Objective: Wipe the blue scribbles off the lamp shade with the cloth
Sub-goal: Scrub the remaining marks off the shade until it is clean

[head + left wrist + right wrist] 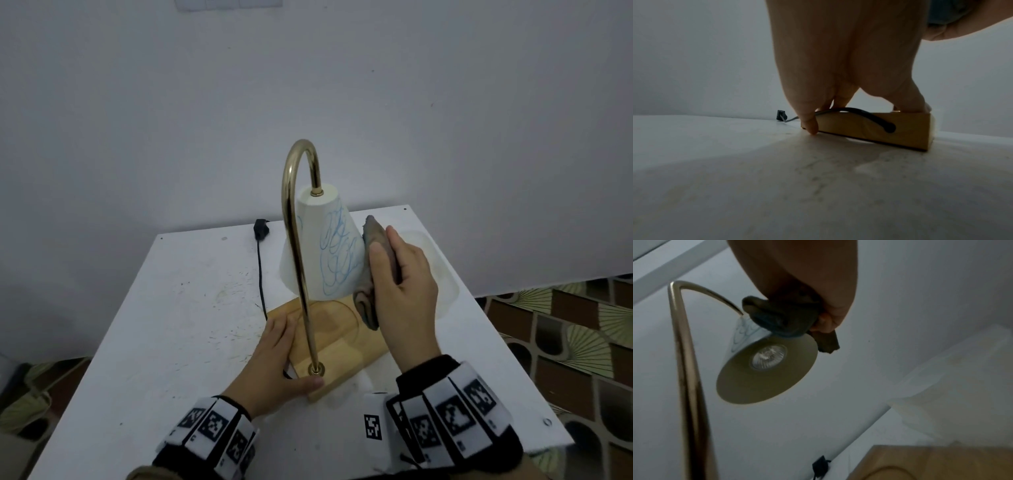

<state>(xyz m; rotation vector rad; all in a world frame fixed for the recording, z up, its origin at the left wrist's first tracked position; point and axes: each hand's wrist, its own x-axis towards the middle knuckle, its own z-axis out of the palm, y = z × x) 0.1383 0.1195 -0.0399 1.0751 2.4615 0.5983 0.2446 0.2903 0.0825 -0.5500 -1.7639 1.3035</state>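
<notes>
Pressing a bunched grey-brown cloth [371, 274] against the right flank of the white lamp shade [318, 240], right hand [400, 284] with fingers curled round the wad and thumb lying along its near side. Cloth touching the shade from about mid-height down to the lower rim, a loose end hanging below the hand. Blue scribbles [337, 257] looping over the shade's near face, just left of the cloth, and a faint blue line showing past the brass arm [294, 240] on the left side. Shade hanging mouth-down from the arched brass arm, above the wooden base [342, 342]. From the right wrist view, cloth [781, 318] bunched at the shade's edge [740, 332], bulb [768, 357] visible inside the open mouth.

Steadying the base with the left hand [274, 363]: fingers laid fairly straight along the left edge of the wood, thumb across the near corner beside the foot of the brass arm. From the left wrist view, hand [849, 65] bearing down on the block [869, 128], one fingertip reaching the desk [735, 162] at the block's corner, nothing gripped.

Black cord [261, 274] running from the left side of the base back toward a small black switch [261, 229] near the desk's far edge. White desk [171, 308] speckled with dark marks, standing against a plain pale wall [308, 85]; patterned tiled floor [565, 342] to the right. Black wristbands with square coded tags on both wrists.
</notes>
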